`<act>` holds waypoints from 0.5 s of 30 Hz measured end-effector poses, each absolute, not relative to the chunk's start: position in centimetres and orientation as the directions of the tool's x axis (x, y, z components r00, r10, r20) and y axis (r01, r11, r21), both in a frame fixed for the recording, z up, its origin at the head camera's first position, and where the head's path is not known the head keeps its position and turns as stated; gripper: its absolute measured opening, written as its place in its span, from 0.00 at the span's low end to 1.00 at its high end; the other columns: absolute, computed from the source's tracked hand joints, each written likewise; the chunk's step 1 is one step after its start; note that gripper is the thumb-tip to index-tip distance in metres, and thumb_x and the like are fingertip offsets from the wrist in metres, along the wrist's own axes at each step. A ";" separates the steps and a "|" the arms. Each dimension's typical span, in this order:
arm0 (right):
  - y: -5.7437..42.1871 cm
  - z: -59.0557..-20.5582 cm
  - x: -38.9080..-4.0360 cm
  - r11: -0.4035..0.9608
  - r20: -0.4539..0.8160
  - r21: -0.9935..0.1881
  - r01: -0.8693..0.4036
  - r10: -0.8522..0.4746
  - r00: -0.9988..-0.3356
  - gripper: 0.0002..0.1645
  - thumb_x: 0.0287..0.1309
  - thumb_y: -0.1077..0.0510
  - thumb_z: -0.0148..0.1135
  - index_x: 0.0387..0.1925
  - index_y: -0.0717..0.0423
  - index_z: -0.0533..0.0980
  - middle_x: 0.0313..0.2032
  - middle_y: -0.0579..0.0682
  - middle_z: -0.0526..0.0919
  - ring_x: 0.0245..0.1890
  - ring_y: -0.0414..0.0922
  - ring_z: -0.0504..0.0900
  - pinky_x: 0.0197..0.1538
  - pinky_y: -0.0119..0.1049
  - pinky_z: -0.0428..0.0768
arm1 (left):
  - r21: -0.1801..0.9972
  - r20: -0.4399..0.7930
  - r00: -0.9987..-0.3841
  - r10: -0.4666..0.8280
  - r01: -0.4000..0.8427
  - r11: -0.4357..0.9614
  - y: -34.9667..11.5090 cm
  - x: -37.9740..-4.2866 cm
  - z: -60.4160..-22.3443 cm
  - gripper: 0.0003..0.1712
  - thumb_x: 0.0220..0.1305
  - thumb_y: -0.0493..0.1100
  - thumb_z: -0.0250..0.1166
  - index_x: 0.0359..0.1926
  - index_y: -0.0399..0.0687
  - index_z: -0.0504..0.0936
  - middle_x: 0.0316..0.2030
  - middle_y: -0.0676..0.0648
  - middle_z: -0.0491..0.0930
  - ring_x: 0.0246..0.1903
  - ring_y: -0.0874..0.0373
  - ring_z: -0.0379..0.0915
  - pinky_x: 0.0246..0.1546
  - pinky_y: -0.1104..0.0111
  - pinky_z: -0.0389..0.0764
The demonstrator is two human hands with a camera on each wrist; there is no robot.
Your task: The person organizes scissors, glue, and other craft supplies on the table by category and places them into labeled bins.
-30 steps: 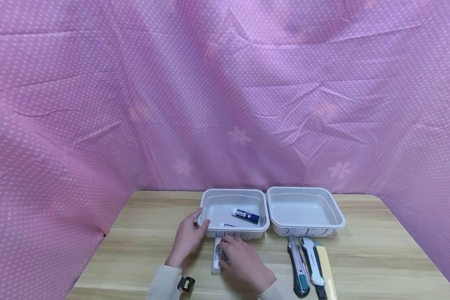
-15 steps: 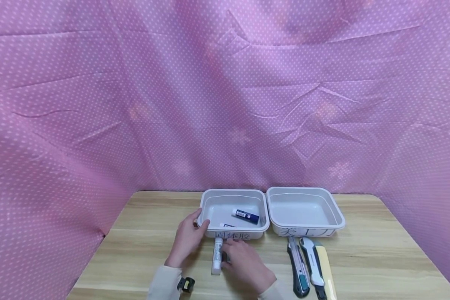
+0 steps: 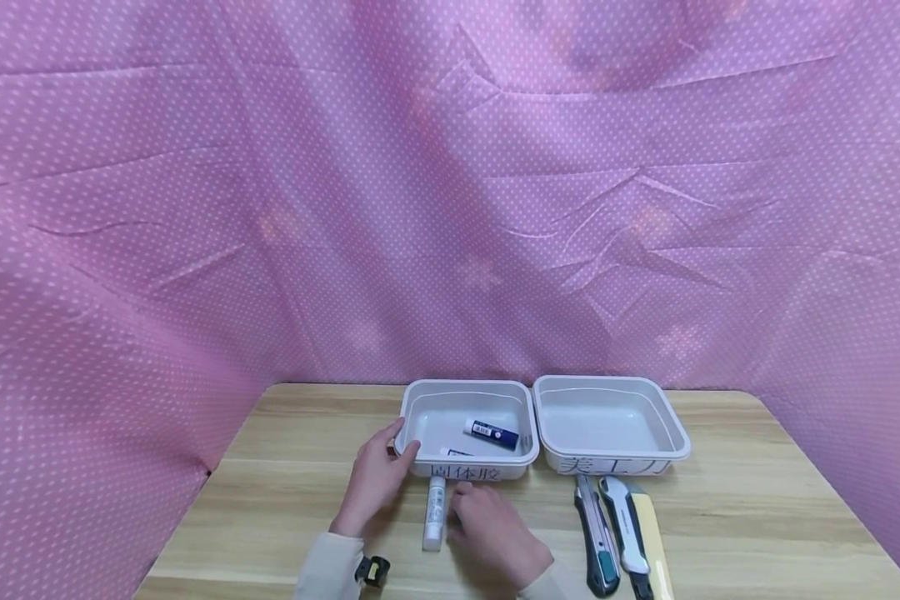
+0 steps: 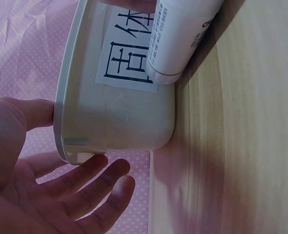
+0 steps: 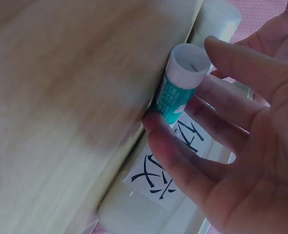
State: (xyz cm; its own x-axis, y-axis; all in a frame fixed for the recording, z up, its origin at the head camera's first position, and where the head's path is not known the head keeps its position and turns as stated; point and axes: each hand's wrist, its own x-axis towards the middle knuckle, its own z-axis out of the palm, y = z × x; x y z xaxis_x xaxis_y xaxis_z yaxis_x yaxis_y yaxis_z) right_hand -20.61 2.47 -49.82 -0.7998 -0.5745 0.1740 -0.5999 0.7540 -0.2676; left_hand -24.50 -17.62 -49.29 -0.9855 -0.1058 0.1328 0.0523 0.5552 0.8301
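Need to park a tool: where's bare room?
Bare table lies left of the left hand and right of the yellow cutter; a narrow strip runs between the right hand and the dark-handled cutter. The right tray is bare inside. Crowded: before the left tray, with the white glue stick beside the right hand.

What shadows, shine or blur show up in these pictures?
Head view: bright, fairly even light, with a faint shine inside the right tray; left wrist view: dimmer, turned sideways, with shadows on the wooden table; right wrist view: also dim, the wood grain blurred, soft shadow beside the right hand, small print on the green glue stick hard to read.
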 end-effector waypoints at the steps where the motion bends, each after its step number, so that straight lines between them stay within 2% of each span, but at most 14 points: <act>1: 2.5 -49.8 -20.6 0.757 0.178 -0.268 -0.596 -0.569 -0.803 0.04 0.52 0.59 0.72 0.26 0.49 0.83 0.28 0.40 0.74 0.26 0.36 0.70 0.36 0.32 0.76 | 0.829 0.132 -0.986 -0.106 0.051 0.556 -17.6 -24.5 -49.3 0.35 0.72 0.46 0.65 0.73 0.36 0.67 0.63 0.31 0.75 0.48 0.49 0.82 0.44 0.65 0.87; 7: 2.5 -50.0 -20.4 0.794 0.173 -0.275 -0.542 -0.514 -0.840 0.06 0.49 0.62 0.73 0.22 0.48 0.84 0.28 0.39 0.75 0.26 0.38 0.71 0.31 0.32 0.74 | 0.827 0.130 -0.986 -0.107 0.048 0.560 -17.7 -24.5 -49.4 0.35 0.72 0.46 0.65 0.73 0.38 0.67 0.64 0.32 0.75 0.49 0.49 0.81 0.45 0.64 0.87; 11: 2.5 -50.1 -20.4 0.815 0.169 -0.282 -0.507 -0.478 -0.862 0.06 0.48 0.63 0.73 0.25 0.48 0.86 0.29 0.40 0.76 0.26 0.39 0.73 0.29 0.32 0.74 | 0.825 0.138 -0.985 -0.105 0.055 0.563 -17.7 -24.5 -49.5 0.34 0.72 0.46 0.65 0.73 0.37 0.68 0.64 0.32 0.76 0.49 0.48 0.81 0.45 0.64 0.87; 15: 2.5 -50.2 -20.4 0.831 0.159 -0.263 -0.490 -0.463 -0.872 0.09 0.47 0.67 0.72 0.29 0.49 0.85 0.34 0.44 0.75 0.26 0.41 0.73 0.29 0.33 0.75 | 0.822 0.148 -0.984 -0.104 0.064 0.566 -17.7 -24.6 -49.6 0.34 0.72 0.46 0.65 0.73 0.37 0.68 0.64 0.32 0.75 0.49 0.48 0.81 0.46 0.63 0.87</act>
State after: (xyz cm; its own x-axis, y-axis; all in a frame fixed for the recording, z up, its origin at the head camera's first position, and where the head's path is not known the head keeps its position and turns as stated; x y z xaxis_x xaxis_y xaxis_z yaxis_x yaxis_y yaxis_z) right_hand -20.40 2.48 -50.23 -0.8718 -0.4633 0.1593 -0.4898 0.8314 -0.2626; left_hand -24.58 -17.69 -49.58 -0.9836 -0.1038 0.1478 0.0637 0.5664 0.8216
